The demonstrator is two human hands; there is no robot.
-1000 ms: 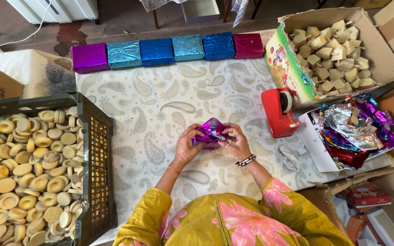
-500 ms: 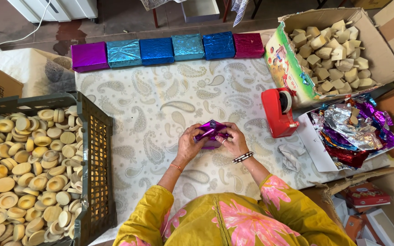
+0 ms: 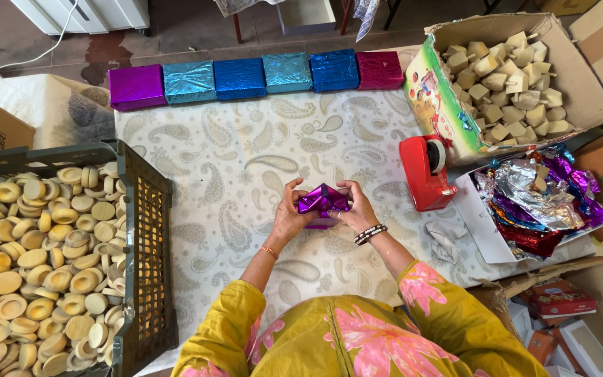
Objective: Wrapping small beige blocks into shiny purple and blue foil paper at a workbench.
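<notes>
A small box half wrapped in shiny purple foil (image 3: 321,202) rests on the patterned white cloth (image 3: 246,167) in front of me. My left hand (image 3: 289,216) grips its left side and my right hand (image 3: 357,207) grips its right side, fingers pressing the crumpled foil inward on top. A beaded bracelet sits on my right wrist. A red tape dispenser (image 3: 423,172) stands just right of my hands.
A row of foil-wrapped boxes (image 3: 246,75), purple, blue and magenta, lines the far edge. A dark crate of round wooden pieces (image 3: 43,258) stands at left. A carton of wooden tops (image 3: 511,77) and a tray of foil sheets (image 3: 539,202) sit at right.
Both hands have stayed on the purple parcel, turning it slightly and folding the foil closer over its top. Nothing else has moved.
</notes>
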